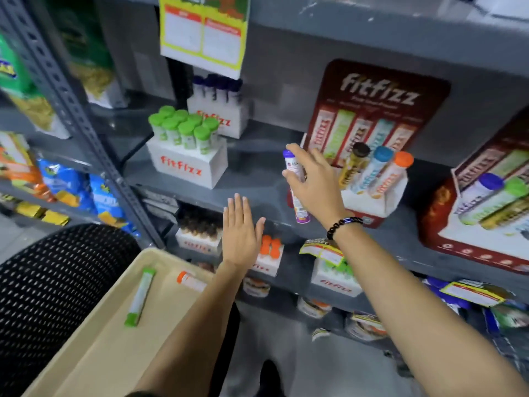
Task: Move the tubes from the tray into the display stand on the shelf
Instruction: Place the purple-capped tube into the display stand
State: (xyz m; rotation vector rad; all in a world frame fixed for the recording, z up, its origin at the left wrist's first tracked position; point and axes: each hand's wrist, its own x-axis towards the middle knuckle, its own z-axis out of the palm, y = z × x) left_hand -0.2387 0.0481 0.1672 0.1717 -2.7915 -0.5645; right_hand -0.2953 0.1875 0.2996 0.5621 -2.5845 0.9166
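Note:
My right hand [313, 183] grips a purple-capped tube [294, 179], held upright just left of the red fitfizz display stand [372, 207] on the grey shelf [252, 179]. The stand holds a brown-capped tube [353, 164], a blue-capped tube [372, 170] and an orange-capped tube [393, 174], all tilted. My left hand [242, 232] hovers flat with fingers apart below the shelf edge, holding nothing. The beige tray [94, 348] at the lower left carries a green tube [140, 296] and an orange-capped tube [190, 280], partly hidden by my left forearm.
White fitfizz boxes with green-capped tubes [186, 133] and dark-capped tubes [217, 104] stand at the shelf's left. A second red display [486, 202] stands at the right. More boxes fill the lower shelf. A black mesh chair back [51, 282] is beside the tray.

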